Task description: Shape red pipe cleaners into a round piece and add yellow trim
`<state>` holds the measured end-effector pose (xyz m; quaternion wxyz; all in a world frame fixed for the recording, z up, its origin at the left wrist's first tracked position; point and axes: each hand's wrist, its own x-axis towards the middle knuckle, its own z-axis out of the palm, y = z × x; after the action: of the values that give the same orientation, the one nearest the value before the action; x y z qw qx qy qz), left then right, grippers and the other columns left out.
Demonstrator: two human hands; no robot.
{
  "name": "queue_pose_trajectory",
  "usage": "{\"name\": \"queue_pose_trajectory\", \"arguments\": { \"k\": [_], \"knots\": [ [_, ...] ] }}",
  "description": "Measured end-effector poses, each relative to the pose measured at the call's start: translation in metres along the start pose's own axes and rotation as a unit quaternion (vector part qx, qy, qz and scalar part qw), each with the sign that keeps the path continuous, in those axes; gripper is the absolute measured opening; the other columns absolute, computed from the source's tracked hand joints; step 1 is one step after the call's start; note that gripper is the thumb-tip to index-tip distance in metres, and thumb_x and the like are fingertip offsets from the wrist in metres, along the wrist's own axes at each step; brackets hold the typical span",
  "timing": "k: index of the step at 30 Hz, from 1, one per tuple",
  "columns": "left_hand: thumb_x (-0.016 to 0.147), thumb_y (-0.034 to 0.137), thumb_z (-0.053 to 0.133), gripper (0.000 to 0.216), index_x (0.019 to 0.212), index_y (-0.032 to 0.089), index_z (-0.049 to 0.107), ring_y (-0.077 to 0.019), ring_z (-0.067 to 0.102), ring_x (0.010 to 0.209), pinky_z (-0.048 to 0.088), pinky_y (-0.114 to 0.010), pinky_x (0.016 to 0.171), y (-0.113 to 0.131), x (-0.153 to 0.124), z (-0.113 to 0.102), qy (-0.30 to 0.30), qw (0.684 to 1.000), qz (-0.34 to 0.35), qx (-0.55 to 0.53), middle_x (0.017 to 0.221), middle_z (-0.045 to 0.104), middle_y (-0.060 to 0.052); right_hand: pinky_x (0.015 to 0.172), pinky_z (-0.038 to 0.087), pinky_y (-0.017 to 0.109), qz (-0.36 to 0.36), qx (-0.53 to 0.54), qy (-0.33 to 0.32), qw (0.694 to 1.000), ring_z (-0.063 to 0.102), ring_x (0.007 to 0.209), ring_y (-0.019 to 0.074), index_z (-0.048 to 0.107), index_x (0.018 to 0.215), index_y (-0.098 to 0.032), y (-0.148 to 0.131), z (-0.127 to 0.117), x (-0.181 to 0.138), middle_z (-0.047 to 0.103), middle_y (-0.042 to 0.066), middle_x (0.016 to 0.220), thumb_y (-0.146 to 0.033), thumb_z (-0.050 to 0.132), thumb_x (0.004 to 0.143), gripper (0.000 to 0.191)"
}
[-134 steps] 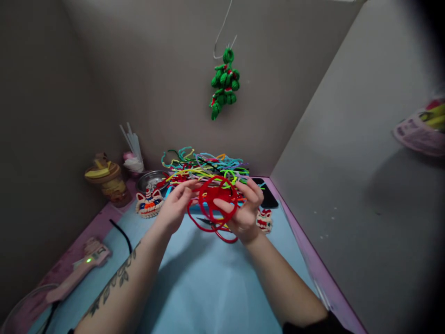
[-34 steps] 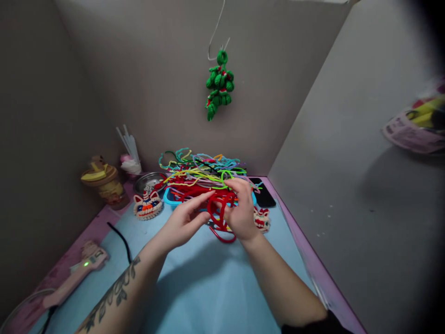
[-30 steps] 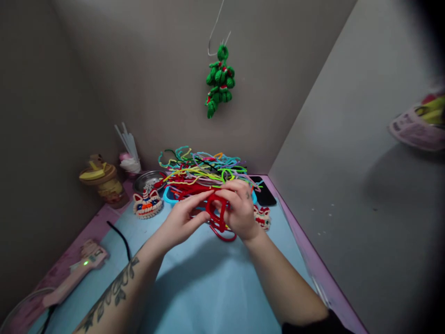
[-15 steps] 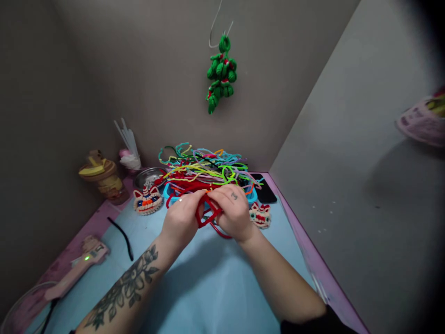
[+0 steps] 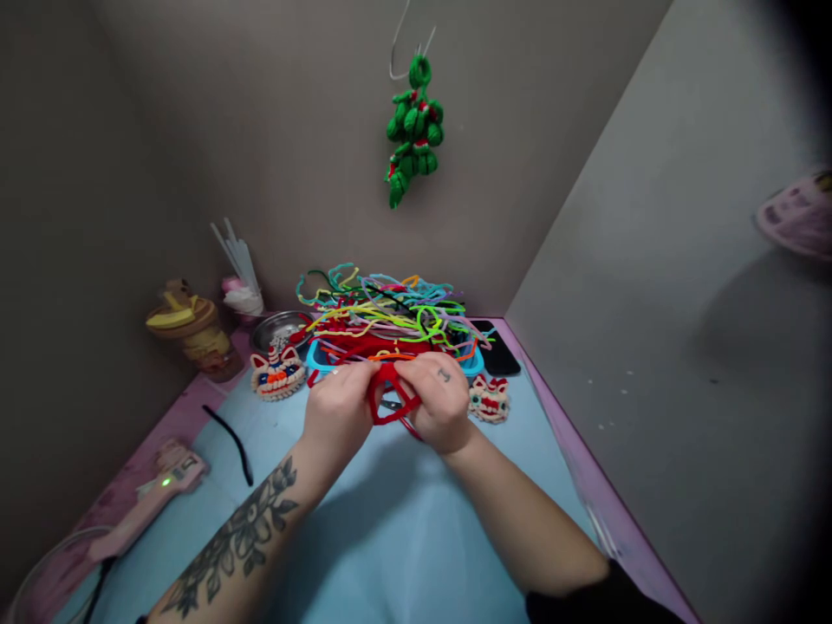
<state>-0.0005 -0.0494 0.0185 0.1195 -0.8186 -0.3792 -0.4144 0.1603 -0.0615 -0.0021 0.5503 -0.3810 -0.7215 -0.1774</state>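
My left hand [image 5: 338,412] and my right hand [image 5: 438,403] meet over the blue table top [image 5: 383,537], both closed on a looped red pipe cleaner [image 5: 388,400]. The fingertips pinch it at the top, and small red loops stick out between and below the hands. Just behind them a blue tray [image 5: 318,355] carries a tangled heap of coloured pipe cleaners [image 5: 386,314].
Two small cat-face crafts [image 5: 277,373] [image 5: 489,399] lie either side of the hands. A black phone [image 5: 497,351], a metal bowl [image 5: 276,328], a yellow-brown jar [image 5: 188,334], a black pipe cleaner [image 5: 230,431] and a pink glue gun [image 5: 146,511] sit around. A green craft [image 5: 412,130] hangs on the back wall.
The wide red loops have been squeezed into a small tight bundle. My left hand turned palm down and closed on it, and both hands drew together, lower over the table.
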Motion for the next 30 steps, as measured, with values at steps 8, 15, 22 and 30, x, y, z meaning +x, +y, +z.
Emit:
{"name": "queue_pose_trajectory", "arguments": {
  "k": [8, 15, 22, 30],
  "knots": [
    [0.086, 0.017, 0.053, 0.011, 0.088, 0.015, 0.064, -0.0197, 0.067, 0.068, 0.051, -0.029, 0.064, 0.0003, -0.0002, -0.0010, -0.031, 0.999, -0.006, 0.013, 0.078, 0.073, -0.007, 0.077, 0.048, 0.037, 0.007, -0.022, -0.005, 1.000, 0.063, 0.084, 0.0216, 0.063, 0.105, -0.022, -0.0028, 0.0022, 0.0025, 0.072, 0.007, 0.087, -0.013, 0.056, 0.082, 0.025],
    [0.085, 0.013, 0.052, 0.018, 0.098, 0.016, 0.064, -0.0201, 0.067, 0.086, 0.052, -0.030, 0.078, -0.0013, 0.0037, -0.0009, -0.057, 0.998, -0.016, -0.015, 0.097, 0.072, -0.009, 0.078, 0.048, 0.036, 0.016, -0.011, -0.037, 0.999, 0.061, 0.082, 0.0204, 0.065, 0.100, -0.022, -0.0020, 0.0024, 0.0040, 0.072, 0.005, 0.085, -0.013, 0.053, 0.083, 0.023],
    [0.083, 0.011, 0.053, 0.015, 0.085, 0.016, 0.066, -0.0195, 0.066, 0.075, 0.050, -0.029, 0.068, -0.0037, 0.0032, -0.0031, -0.091, 0.996, -0.018, -0.002, 0.084, 0.072, -0.007, 0.078, 0.048, 0.037, 0.001, -0.009, -0.051, 0.999, 0.062, 0.086, 0.0209, 0.065, 0.104, -0.023, -0.0016, 0.0044, -0.0005, 0.072, 0.006, 0.088, -0.015, 0.052, 0.084, 0.025],
    [0.082, 0.014, 0.053, 0.022, 0.098, 0.015, 0.067, -0.0205, 0.068, 0.084, 0.054, -0.032, 0.075, -0.0024, 0.0082, -0.0089, -0.136, 0.980, -0.097, -0.107, 0.094, 0.073, -0.008, 0.079, 0.050, 0.037, 0.076, 0.042, -0.051, 0.995, 0.062, 0.081, 0.0200, 0.067, 0.095, -0.021, -0.0013, 0.0063, 0.0015, 0.071, 0.005, 0.084, -0.013, 0.053, 0.083, 0.019]
  ]
}}
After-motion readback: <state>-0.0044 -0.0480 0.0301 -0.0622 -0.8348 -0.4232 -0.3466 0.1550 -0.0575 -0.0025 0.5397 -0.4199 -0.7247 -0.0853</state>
